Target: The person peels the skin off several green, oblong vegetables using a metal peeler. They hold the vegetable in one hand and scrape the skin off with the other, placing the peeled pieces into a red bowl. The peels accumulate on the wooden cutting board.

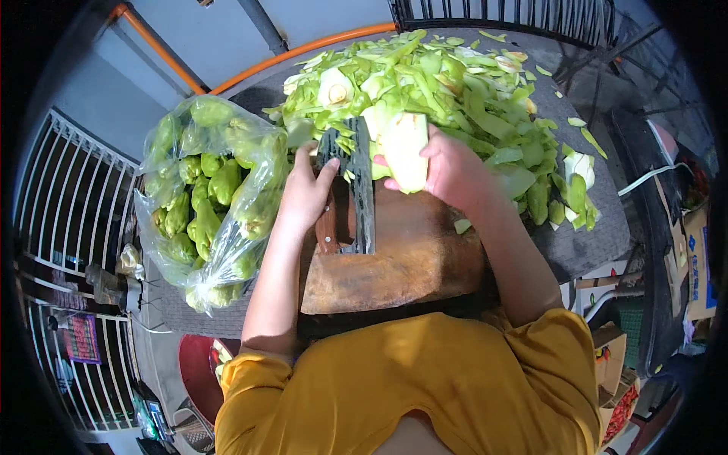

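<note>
My right hand (455, 165) holds a pale, peeled chayote half (406, 151), its flat side up, above the back of a wooden chopping board (398, 273). My left hand (310, 187) is closed around the upper part of a dark tool with a wooden handle (327, 230), which looks like a cleaver. Bits of green peel stick to it. Beside it lies a dark, streaked blade or strip (365, 216), reaching over the board; whether the two are one piece I cannot tell. Behind both hands rises a large heap of green peelings (421, 85).
An open clear plastic bag (267, 148) of whole green chayotes (224, 182) stands left on the grey-covered table (597, 227). More chayote pieces (577, 190) lie at the right. A red tub (196, 369) is below left; cardboard boxes (611, 347) stand below right.
</note>
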Available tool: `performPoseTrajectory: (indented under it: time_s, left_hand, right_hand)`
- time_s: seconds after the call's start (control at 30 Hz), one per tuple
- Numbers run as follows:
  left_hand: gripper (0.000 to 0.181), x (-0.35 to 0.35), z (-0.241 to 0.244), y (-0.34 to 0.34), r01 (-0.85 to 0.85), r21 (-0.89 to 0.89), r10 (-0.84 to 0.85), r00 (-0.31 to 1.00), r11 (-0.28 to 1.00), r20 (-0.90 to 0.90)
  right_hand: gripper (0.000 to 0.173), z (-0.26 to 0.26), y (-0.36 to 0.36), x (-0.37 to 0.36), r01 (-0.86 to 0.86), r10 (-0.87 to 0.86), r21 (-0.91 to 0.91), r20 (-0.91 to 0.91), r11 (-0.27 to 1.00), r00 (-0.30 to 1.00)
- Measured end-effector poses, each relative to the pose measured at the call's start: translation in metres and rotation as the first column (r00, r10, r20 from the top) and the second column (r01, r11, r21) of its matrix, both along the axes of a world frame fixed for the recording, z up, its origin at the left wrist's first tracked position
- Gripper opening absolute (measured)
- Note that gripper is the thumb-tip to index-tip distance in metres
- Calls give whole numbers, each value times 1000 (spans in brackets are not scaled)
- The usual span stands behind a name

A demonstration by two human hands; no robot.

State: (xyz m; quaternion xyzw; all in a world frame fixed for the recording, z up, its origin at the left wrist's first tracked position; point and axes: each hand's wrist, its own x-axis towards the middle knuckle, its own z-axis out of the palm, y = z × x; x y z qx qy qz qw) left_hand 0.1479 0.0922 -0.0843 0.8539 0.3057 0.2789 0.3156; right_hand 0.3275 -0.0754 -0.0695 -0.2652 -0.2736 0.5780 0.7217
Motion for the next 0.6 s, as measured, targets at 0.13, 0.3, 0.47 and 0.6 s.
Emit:
performPoseTrajectory:
  time_s: [0.13, 0.3, 0.47, 0.6]
  left_hand:
    - [61, -16, 26, -19, 147, -23, -145, 986, 989, 83]
    - [75, -25, 38, -37, 625, -259, -556, 777, 736, 294]
    - [69, -26, 37, -35, 603, -188, -577, 797, 775, 180]
    - [62, -26, 35, -38, 527, -284, -498, 850, 801, 175]
  right_hand:
    - [72, 9, -2, -17, -166, 168, -25, 85, 986, 982]
    - [63, 23, -10, -33, -264, 307, -180, 286, 948, 908]
    - [56, 12, -11, -30, -210, 295, -281, 307, 936, 905]
    - [53, 3, -7, -23, -235, 294, -232, 262, 944, 919]
